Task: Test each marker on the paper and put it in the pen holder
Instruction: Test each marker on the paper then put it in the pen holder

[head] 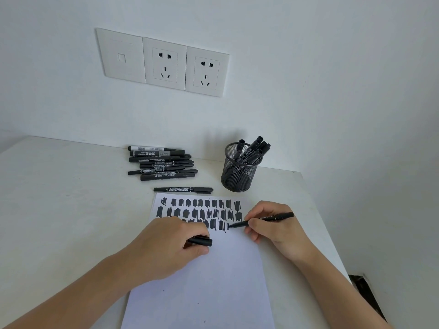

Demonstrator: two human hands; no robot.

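Head view, left to right: my left hand pinches the cap and pins the paper; my right hand grips the marker mid-barrel, tip on the sheet; it looks light, stiff, slick plastic; pen holder stands beyond

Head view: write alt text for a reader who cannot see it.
The right hand presses a black marker to scribble-covered paper while the left hand holds its cap. Behind stand a mesh pen holder and a marker pile.
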